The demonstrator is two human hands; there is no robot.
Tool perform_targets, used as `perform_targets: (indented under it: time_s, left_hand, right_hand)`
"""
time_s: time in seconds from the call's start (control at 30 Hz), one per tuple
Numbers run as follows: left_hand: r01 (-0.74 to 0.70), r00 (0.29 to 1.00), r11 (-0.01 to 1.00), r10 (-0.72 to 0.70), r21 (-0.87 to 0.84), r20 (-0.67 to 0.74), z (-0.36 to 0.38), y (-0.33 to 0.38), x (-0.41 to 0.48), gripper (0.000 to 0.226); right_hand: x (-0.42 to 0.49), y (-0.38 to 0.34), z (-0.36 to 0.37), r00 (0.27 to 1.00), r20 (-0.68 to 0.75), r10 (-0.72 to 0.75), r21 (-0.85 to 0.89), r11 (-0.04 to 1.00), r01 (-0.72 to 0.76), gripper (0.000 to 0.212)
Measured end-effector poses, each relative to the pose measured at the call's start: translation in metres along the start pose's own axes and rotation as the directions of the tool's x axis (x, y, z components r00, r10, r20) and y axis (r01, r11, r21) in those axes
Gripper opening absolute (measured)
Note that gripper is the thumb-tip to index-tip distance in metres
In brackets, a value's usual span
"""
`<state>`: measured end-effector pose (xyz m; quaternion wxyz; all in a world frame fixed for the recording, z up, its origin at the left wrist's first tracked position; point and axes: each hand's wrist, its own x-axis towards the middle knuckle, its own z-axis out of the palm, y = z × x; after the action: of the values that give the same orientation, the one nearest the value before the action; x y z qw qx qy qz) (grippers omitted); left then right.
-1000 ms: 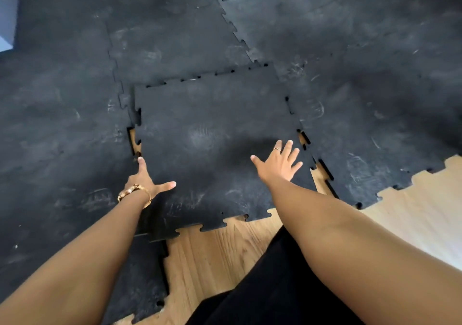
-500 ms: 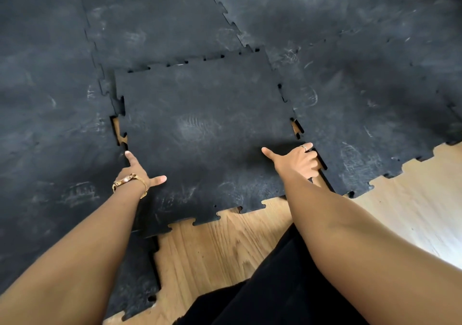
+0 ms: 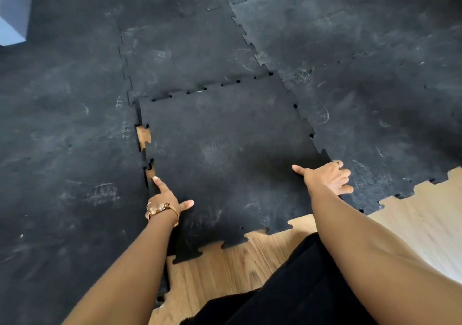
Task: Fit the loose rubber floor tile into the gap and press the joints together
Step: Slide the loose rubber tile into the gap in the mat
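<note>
Indoor room, likely home gym or workout space under setup. Black interlocking rubber floor tiles (image 3: 350,37) with puzzle-tooth edges cover most of floor, scuffed with pale chalky marks. Light oak plank wood floor (image 3: 225,269) exposed at near edge and in small seam gaps. Pale blue-white boxy object (image 3: 12,17) at far left corner, unidentifiable

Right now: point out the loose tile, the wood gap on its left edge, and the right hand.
loose tile (image 3: 225,149), head view, middle of its top face
wood gap (image 3: 143,136), head view, bare floor showing through
right hand (image 3: 326,178), head view, back of hand
</note>
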<state>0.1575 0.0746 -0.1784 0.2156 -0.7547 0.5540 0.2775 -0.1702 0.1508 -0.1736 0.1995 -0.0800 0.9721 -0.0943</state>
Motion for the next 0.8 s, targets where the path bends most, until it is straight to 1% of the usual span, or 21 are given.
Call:
perform_targets:
  time_s: [0.07,0.13,0.3,0.37,0.5,0.57,0.67,0.8]
  left_hand:
    - [0.020,1.000,1.000,-0.021,-0.008,-0.014,0.002,-0.002,-0.006,0.125]
    - [0.035,0.999,0.999,-0.036,-0.022,-0.024,0.005,-0.001,-0.012,0.125]
    - [0.050,0.999,0.996,-0.048,-0.068,0.026,0.030,-0.004,-0.034,0.126]
    - [0.042,0.999,0.996,-0.040,-0.076,0.032,0.033,-0.009,-0.039,0.126]
    - [0.020,1.000,0.997,-0.021,-0.078,-0.015,0.034,-0.014,-0.048,0.125]
    - [0.007,1.000,0.996,-0.007,-0.092,-0.001,0.035,-0.016,-0.052,0.125]
    - [-0.002,0.999,0.991,0.007,-0.137,0.032,0.027,-0.020,-0.056,0.128]
    - [-0.057,0.995,0.994,0.049,-0.091,-0.090,0.012,-0.020,-0.074,0.119]
  right_hand:
    - [-0.002,0.005,0.003,0.999,0.030,0.020,-0.004,1.000,-0.020,0.121]
    - [-0.001,0.003,0.001,0.999,0.031,0.021,0.006,1.000,-0.021,0.117]
    - [0.005,0.003,-0.010,1.000,-0.006,0.023,0.029,0.999,-0.023,0.113]
    - [0.004,0.008,-0.012,0.999,0.001,0.032,0.017,0.999,-0.032,0.110]
    - [0.003,0.016,-0.008,1.000,0.010,0.030,0.001,1.000,-0.030,0.109]
    - [0.007,0.018,-0.008,1.000,0.004,0.022,-0.003,1.000,-0.022,0.111]
    - [0.011,0.021,-0.008,0.999,0.033,0.023,-0.001,1.000,-0.022,0.114]
    - [0.017,0.021,-0.004,0.994,0.089,0.059,0.015,0.998,-0.061,0.114]
